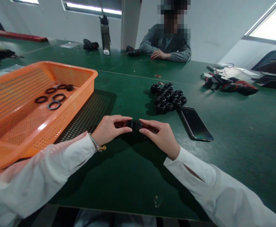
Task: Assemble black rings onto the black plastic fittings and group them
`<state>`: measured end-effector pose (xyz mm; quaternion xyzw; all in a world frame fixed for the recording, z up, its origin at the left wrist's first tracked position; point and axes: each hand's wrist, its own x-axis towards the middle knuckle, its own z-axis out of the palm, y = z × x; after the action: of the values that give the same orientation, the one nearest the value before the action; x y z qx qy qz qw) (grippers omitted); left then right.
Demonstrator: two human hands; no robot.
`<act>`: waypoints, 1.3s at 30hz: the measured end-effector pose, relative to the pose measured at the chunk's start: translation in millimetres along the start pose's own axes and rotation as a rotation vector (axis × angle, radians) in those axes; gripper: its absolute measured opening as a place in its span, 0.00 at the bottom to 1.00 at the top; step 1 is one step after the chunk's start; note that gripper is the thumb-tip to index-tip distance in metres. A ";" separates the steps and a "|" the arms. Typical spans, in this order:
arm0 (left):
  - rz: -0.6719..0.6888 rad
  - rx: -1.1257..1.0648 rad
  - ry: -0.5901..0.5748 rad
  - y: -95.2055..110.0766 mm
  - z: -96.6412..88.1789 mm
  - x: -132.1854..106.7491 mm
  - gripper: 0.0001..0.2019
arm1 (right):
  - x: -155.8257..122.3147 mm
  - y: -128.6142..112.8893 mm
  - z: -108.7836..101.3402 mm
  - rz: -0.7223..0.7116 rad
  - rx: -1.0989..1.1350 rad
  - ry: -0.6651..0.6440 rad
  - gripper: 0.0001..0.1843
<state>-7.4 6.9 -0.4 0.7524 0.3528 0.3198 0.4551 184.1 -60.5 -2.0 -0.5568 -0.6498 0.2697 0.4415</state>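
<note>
A small black cable gland [135, 125] is held level between my two hands, just above the green table. My left hand [111, 127] pinches its left end between thumb and fingers. On the other end, the thumb and fingers of my right hand [160, 134] are closed. Beyond my right hand stands a cluster of several similar black glands [168, 97]. To my left, an orange perforated basket [73, 116] holds several black ring nuts [54, 105] and one small black piece [69, 87]. My fingertips partly cover the gland's ends.
A smartphone [196, 124] lies right of the gland cluster. Black and red power tools [239, 86] lie farther right. Across the table sits another person, one hand [160, 55] on the tabletop, near a dark tool [133, 51] and an upright device [105, 34].
</note>
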 end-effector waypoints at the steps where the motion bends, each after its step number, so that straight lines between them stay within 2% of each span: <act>1: -0.018 -0.017 -0.004 0.2 0.0 0.3 0.20 | -0.2 0.4 -0.3 -0.009 0.002 -0.019 0.17; 4: -0.061 -0.055 -0.017 1.1 0.3 1.2 0.21 | -1.0 1.9 -1.3 -0.042 -0.010 -0.053 0.19; 8: -0.082 -0.086 -0.025 2.2 1.0 1.8 0.23 | -2.0 2.6 -1.2 -0.067 -0.061 -0.003 0.17; 12: -0.091 -0.118 -0.029 2.9 1.3 1.6 0.22 | -3.1 1.7 1.0 -0.050 0.020 0.038 0.22; 18: -0.075 -0.126 -0.032 2.8 1.1 0.5 0.21 | -4.0 1.3 1.7 -0.062 0.071 0.048 0.15; 39: -0.048 -0.082 -0.026 3.9 1.6 0.1 0.22 | -3.8 -0.9 -1.6 -0.014 0.059 0.039 0.16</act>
<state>-5.2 5.0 2.5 0.7286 0.3514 0.3131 0.4977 185.1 -64.6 -1.5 -0.5441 -0.6368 0.2744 0.4723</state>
